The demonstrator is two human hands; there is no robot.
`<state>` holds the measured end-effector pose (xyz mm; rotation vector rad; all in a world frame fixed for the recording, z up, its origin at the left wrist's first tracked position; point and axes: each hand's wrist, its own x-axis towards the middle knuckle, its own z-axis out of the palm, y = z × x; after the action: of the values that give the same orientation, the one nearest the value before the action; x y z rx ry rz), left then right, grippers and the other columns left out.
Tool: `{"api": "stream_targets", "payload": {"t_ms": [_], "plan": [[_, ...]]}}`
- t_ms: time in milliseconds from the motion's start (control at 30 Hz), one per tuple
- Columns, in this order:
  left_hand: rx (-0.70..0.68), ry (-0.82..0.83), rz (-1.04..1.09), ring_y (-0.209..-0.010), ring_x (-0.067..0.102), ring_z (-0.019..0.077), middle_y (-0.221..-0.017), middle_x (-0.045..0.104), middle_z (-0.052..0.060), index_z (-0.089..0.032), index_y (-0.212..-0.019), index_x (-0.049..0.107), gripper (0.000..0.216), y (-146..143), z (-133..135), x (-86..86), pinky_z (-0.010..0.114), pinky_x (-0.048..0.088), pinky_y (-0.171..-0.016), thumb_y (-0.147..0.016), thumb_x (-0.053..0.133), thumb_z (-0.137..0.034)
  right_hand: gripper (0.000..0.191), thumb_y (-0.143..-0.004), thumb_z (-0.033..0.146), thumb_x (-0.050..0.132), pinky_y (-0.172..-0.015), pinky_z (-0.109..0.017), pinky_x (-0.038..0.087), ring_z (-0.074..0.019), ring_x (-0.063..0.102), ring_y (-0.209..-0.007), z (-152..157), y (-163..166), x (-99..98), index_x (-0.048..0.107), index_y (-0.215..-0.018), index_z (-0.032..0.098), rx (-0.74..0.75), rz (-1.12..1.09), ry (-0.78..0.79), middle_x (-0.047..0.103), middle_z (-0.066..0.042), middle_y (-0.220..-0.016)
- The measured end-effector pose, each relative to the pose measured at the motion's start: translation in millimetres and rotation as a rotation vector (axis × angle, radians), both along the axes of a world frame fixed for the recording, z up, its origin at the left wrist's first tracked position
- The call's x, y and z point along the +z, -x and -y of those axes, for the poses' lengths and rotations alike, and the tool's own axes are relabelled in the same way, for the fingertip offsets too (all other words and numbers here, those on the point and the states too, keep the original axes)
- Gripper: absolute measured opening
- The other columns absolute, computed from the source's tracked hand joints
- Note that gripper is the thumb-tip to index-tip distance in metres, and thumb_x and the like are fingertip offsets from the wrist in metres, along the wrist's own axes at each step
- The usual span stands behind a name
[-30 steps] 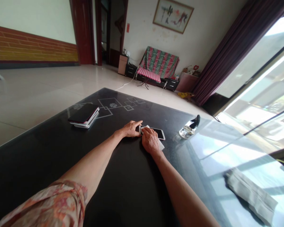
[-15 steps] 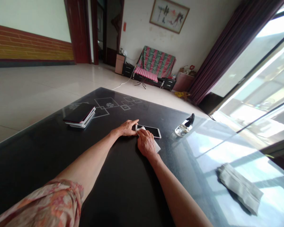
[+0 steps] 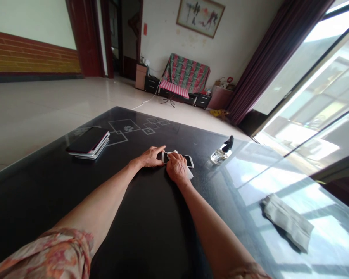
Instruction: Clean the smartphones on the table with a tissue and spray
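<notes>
A white-framed phone with a dark screen [image 3: 187,159] lies flat on the black glossy table [image 3: 151,228]. My left hand [image 3: 151,157] grips the phone's left end, thumb and fingers at its edges. My right hand [image 3: 177,167] rests on the phone, fingers bent over a white wipe [image 3: 189,174] pressed against the screen. Part of the wipe sticks out beside the palm, and its tip shows past the phone's far edge. The right hand covers the middle of the phone.
To the left lies a stack of dark-covered and white flat items [image 3: 88,144]. A clear spray bottle with a black head [image 3: 221,155] stands right of the phone. A folded grey cloth [image 3: 288,221] lies nearer the right side. Beyond the table is a striped stool [image 3: 174,89].
My right hand has slid a little away from me across the phone with the wipe. My left hand keeps its hold on the end. The whole view has shifted slightly.
</notes>
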<state>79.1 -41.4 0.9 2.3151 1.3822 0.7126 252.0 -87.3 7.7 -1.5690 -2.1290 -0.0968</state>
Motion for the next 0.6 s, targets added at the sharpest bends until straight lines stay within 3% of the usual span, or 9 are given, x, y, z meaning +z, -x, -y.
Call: {"api": "stream_targets", "payload": {"t_ms": [200, 400, 600], "plan": [[-0.024, -0.010, 0.018, -0.128, 0.046, 0.0286, -0.135, 0.056, 0.006, -0.018, -0.145, 0.037, 0.087, 2, -4, -5.5, 0.035, 0.039, -0.108, -0.065, 0.068, -0.038, 0.035, -0.088, 0.020, 0.042, -0.097, -0.037, 0.033, -0.0256, 0.050, -0.112, -13, -6, -0.3, 0.064, -0.116, 0.020, -0.133, -0.003, 0.018, 0.061, -0.008, -0.122], [-0.011, -0.010, 0.031, -0.127, 0.048, 0.0286, -0.133, 0.058, 0.006, -0.020, -0.144, 0.039, 0.087, 2, -6, -8.8, 0.036, 0.039, -0.107, -0.065, 0.069, -0.037, 0.035, -0.087, 0.018, 0.042, -0.099, -0.035, 0.033, -0.0242, 0.050, -0.112, -1, -16, -2.8, 0.065, -0.113, 0.021, -0.071, 0.002, -0.024, 0.062, -0.006, -0.121], [0.017, 0.048, 0.023, -0.127, 0.048, 0.0282, -0.132, 0.058, 0.007, -0.017, -0.142, 0.041, 0.088, -2, -3, 0.8, 0.034, 0.040, -0.105, -0.061, 0.071, -0.032, 0.035, -0.087, 0.018, 0.042, -0.100, -0.036, 0.032, -0.0228, 0.048, -0.114, 23, -28, -5.7, 0.063, -0.114, 0.022, -0.076, -0.010, -0.035, 0.061, -0.004, -0.122]]}}
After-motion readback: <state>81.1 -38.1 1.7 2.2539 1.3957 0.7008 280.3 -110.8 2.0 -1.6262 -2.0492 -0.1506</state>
